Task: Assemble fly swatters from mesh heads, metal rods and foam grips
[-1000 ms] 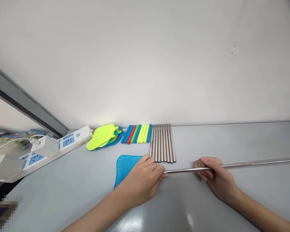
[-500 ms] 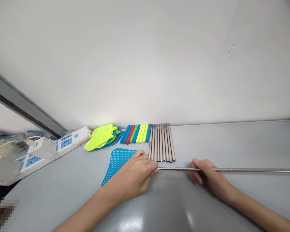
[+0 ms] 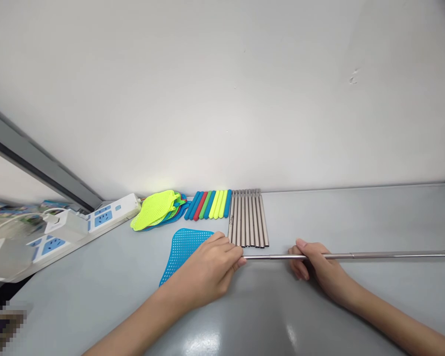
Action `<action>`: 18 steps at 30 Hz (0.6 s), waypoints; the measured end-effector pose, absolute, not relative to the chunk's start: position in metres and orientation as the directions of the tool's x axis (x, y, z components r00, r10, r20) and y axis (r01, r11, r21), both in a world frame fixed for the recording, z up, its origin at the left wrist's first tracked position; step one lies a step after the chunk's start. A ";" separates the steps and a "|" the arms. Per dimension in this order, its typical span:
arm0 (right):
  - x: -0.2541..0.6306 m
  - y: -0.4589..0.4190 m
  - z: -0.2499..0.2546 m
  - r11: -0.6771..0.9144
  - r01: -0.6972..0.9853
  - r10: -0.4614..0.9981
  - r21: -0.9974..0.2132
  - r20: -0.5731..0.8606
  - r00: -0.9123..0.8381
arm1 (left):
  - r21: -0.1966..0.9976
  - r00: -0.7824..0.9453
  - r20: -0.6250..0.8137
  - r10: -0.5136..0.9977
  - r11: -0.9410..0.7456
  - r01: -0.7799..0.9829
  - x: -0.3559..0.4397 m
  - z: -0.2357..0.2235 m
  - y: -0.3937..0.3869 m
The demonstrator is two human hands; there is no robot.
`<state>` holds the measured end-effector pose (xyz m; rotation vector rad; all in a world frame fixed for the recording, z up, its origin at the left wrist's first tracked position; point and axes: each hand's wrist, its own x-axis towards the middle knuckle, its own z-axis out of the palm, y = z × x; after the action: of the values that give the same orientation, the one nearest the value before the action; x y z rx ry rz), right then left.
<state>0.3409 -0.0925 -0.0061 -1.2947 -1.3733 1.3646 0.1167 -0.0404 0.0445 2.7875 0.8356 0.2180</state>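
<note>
A blue mesh fly swatter head lies low over the table, its right part covered by my left hand. That hand is closed at the spot where the head meets a long, extended telescopic metal rod; the joint itself is hidden under the fingers. Farther along the rod, my right hand is curled round it, thumb on top and fingers below. The rod runs level past the right edge of the view.
Behind my hands lie several thin metal rods side by side, a row of coloured handle sleeves and a pile of swatter heads. White power strips with plugs line the left edge. A wall closes off the back.
Both hands, with the swatter head and rod, have shifted very slightly: the left a little rightward, the right a little upward. Their grip looks the same.
</note>
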 end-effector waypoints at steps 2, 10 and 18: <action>0.341 -0.092 -0.006 -0.105 0.125 0.978 -0.986 -0.126 -0.168 | 0.257 0.827 0.082 0.557 -0.813 0.522 0.116 0.044 -0.041; 0.342 -0.092 -0.005 -0.122 0.089 0.976 -0.989 -0.136 -0.172 | 0.220 0.832 0.098 0.546 -0.827 0.517 0.117 0.041 -0.042; 0.340 -0.090 -0.009 -0.065 0.038 0.985 -0.997 -0.070 -0.156 | 0.145 0.820 0.195 0.539 -0.842 0.519 0.119 0.038 -0.045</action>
<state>0.3403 -0.0898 -0.0090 -1.2049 -1.3170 1.3615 0.1195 -0.0447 0.0385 2.9149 0.8488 0.3517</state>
